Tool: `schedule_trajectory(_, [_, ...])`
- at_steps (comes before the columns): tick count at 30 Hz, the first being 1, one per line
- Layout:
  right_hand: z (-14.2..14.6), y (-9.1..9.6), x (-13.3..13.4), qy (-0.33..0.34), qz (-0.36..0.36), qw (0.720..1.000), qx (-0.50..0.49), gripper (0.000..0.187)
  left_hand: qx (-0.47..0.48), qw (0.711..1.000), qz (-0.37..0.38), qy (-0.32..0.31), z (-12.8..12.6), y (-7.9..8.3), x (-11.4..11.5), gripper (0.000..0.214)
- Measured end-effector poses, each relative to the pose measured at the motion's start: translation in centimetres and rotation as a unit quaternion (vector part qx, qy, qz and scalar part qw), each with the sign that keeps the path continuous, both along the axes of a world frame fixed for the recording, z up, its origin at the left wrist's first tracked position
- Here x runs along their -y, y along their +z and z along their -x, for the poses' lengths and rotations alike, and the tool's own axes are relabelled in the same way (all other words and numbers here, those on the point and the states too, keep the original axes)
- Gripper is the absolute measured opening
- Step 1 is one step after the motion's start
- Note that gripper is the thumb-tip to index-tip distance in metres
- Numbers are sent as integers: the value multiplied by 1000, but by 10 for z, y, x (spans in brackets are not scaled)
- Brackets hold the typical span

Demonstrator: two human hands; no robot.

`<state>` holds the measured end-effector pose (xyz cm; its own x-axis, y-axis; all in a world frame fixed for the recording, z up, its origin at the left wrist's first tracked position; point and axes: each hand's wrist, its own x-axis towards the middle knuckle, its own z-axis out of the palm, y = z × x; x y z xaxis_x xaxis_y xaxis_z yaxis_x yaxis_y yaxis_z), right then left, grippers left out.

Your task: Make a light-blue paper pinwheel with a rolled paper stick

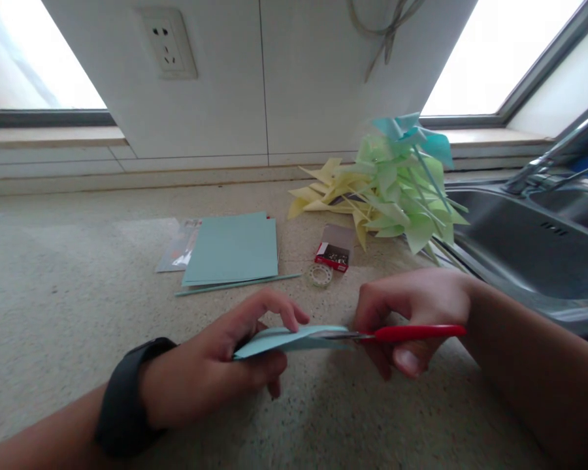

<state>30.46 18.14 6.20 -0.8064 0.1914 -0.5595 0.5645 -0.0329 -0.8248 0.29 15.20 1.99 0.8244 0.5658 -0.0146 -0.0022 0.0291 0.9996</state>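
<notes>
My left hand grips a piece of light blue paper above the counter, its thumb below and fingers above. Seen nearly edge-on, the paper bends a little. My right hand is closed around the red handles of a pair of scissors. The scissor blades point left and lie between the layers or edges of the paper; how far they reach in is hidden. A dark band wraps my left wrist.
Blue paper squares lie beyond my left hand, with a thin blue stick in front. Nearby are a small red box of metal pins and a clear ring. Paper pinwheels are piled beside the sink.
</notes>
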Motion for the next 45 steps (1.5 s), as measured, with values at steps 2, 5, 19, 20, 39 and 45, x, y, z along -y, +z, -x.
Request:
schedule_trajectory(2, [-1, 1, 1, -5, 8, 1000, 9, 69, 17, 1000, -22, 12, 0, 0, -2, 14])
schedule_trajectory(5, [-2, -1, 2, -12, 23, 1000, 14, 69, 4, 991, -120, 54, 0, -1, -4, 15])
schedule_trajectory(19, [6, -21, 5, -44, 110, 993, -24, 72, -15, 970, -241, 39, -5, 3, 0, 20])
schedule_trajectory(20, [7, -20, 5, -42, 108, 993, -24, 72, -15, 969, -243, 38, -5, 3, 0, 20])
schedule_trajectory(39, [2, -14, 5, -20, 41, 998, -43, 66, 33, 948, -304, 91, -7, 0, -1, 38])
schedule_trajectory(45, [1, -12, 4, -38, 19, 998, -50, 62, 22, 941, -321, 107, -6, 0, -1, 41])
